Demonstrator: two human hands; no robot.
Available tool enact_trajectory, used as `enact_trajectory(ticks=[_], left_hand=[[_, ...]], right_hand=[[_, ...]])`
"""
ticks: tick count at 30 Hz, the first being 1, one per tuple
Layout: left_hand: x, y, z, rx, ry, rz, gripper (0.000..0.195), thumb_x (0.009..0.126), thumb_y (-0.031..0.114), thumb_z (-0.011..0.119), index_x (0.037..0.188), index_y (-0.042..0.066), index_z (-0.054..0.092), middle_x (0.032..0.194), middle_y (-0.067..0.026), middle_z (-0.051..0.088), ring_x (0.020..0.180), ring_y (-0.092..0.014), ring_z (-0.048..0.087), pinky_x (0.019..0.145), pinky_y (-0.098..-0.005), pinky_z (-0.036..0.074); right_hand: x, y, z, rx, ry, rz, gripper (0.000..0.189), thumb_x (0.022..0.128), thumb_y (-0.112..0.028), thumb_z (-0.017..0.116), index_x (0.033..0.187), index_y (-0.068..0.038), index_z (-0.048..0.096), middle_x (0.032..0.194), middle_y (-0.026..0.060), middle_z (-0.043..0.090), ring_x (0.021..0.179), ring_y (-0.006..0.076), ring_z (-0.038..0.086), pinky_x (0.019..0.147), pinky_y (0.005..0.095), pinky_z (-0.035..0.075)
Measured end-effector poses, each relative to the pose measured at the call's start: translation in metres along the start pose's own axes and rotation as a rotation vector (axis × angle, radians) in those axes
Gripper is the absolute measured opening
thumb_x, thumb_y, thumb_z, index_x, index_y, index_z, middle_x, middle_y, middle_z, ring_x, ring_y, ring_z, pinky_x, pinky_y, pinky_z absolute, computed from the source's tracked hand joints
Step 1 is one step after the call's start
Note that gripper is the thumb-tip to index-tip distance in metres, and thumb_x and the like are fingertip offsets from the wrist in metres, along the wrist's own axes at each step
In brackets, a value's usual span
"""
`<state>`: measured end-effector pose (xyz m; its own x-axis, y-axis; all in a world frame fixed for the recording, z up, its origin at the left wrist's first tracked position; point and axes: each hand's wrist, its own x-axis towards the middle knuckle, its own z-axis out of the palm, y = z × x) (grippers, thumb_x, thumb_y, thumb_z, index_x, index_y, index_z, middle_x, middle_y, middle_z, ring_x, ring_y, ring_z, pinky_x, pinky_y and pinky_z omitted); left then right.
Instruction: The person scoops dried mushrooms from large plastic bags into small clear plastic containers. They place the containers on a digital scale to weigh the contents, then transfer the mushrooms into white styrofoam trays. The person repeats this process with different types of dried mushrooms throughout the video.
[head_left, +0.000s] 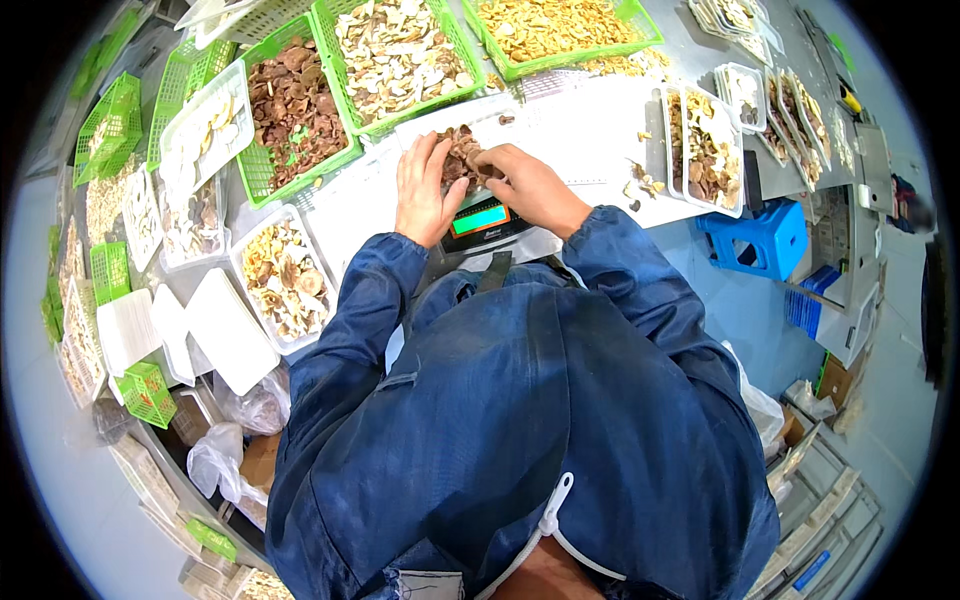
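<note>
A heap of reddish-brown dried mushroom slices (459, 150) lies between my hands, over a digital scale with a lit green display (480, 220). My left hand (429, 187) rests against the heap's left side, its thumb held apart from the fingers. From the right, my right hand (529, 184) curls its fingers and thumb around some brown slices at the heap's edge. The tray or pan under the heap is mostly hidden by slices and hands. Behind it, a green plastic basket (352, 127) holds pale dried slices; another green basket (262, 186) holds brown ones.
A green basket (510, 73) of golden slices stands at the back. Filled clear plastic trays (712, 150) lean at the right; another filled tray (285, 274) lies at the left near stacked white lids (231, 330). Loose slices (643, 182) lie on white paper. A blue stool (761, 236) stands right.
</note>
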<state>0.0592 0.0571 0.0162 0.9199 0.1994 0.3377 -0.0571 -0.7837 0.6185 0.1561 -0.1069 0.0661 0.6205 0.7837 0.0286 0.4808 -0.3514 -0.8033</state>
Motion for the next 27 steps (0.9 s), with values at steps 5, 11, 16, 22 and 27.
enact_trajectory(ticks=[5, 11, 16, 22, 27], left_hand=[[-0.005, -0.002, -0.006, 0.019, -0.057, 0.038, 0.049, 0.079, 0.021, 0.061, 0.124, 0.009, 0.048, 0.134, -0.0168, 0.037, 0.127, -0.037, 0.030, 0.105, -0.0494, 0.022], [-0.006, 0.001, -0.010, 0.047, -0.081, 0.151, 0.042, 0.078, 0.016, 0.061, 0.119, 0.010, 0.053, 0.135, -0.0178, 0.037, 0.126, -0.039, 0.031, 0.104, -0.0479, 0.024], [-0.006, -0.003, -0.018, -0.073, 0.094, 0.011, 0.035, 0.079, 0.016, 0.061, 0.112, 0.006, 0.055, 0.129, -0.0181, 0.040, 0.122, -0.038, 0.035, 0.101, -0.0451, 0.028], [-0.017, -0.015, -0.032, -0.077, 0.205, -0.117, 0.023, 0.083, 0.010, 0.055, 0.105, 0.004, 0.056, 0.119, -0.0149, 0.048, 0.116, -0.033, 0.042, 0.098, -0.0409, 0.033], [-0.023, -0.019, -0.035, -0.070, 0.214, -0.145, 0.021, 0.085, 0.009, 0.053, 0.105, 0.005, 0.057, 0.115, -0.0138, 0.052, 0.110, -0.030, 0.048, 0.096, -0.0366, 0.036]], right_hand=[[-0.011, 0.010, -0.007, 0.109, 0.055, 0.115, 0.023, 0.081, -0.010, 0.055, 0.103, -0.003, 0.059, 0.099, 0.0172, 0.058, 0.088, 0.0338, 0.057, 0.078, 0.0370, 0.046], [-0.023, 0.019, -0.010, 0.114, 0.085, 0.136, 0.021, 0.083, -0.010, 0.054, 0.101, -0.002, 0.060, 0.096, 0.0167, 0.058, 0.085, 0.0329, 0.057, 0.076, 0.0369, 0.046], [-0.036, 0.014, -0.019, 0.206, 0.156, 0.209, 0.021, 0.082, -0.007, 0.054, 0.102, -0.003, 0.060, 0.092, 0.0136, 0.058, 0.078, 0.0237, 0.058, 0.071, 0.0315, 0.047], [-0.053, 0.032, -0.032, 0.109, 0.214, 0.247, 0.022, 0.082, -0.007, 0.055, 0.103, -0.002, 0.060, 0.095, 0.0138, 0.060, 0.078, 0.0214, 0.060, 0.071, 0.0301, 0.048], [-0.057, 0.034, -0.031, 0.136, 0.218, 0.266, 0.023, 0.082, -0.008, 0.056, 0.104, -0.002, 0.060, 0.096, 0.0135, 0.060, 0.080, 0.0216, 0.061, 0.071, 0.0301, 0.048]])
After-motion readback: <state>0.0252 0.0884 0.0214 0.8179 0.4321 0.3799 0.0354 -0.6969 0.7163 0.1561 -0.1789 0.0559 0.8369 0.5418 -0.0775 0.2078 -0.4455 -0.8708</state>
